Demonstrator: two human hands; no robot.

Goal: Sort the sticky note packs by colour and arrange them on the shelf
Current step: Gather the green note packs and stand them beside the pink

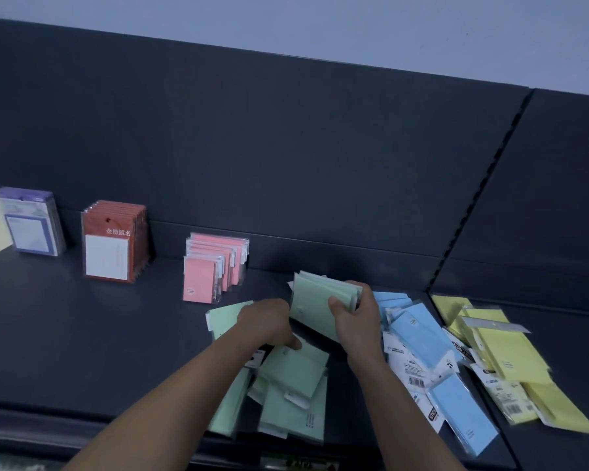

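Observation:
My right hand (354, 317) grips a small stack of green sticky note packs (315, 300), tilted above the dark shelf (82, 334). My left hand (269, 324) reaches down onto the loose heap of green packs (293, 385), its fingers curled on one pack there. Blue packs (432, 362) lie scattered to the right. Yellow packs (504, 362) lie further right. Pink packs (211, 270) stand in a row at the back. Red packs (113, 243) and purple packs (31, 222) stand upright at the left.
The dark back panel (286, 147) rises behind the shelf. A slotted upright (483, 185) divides this shelf bay from the one on the right. The shelf's front edge (48, 416) runs along the bottom left.

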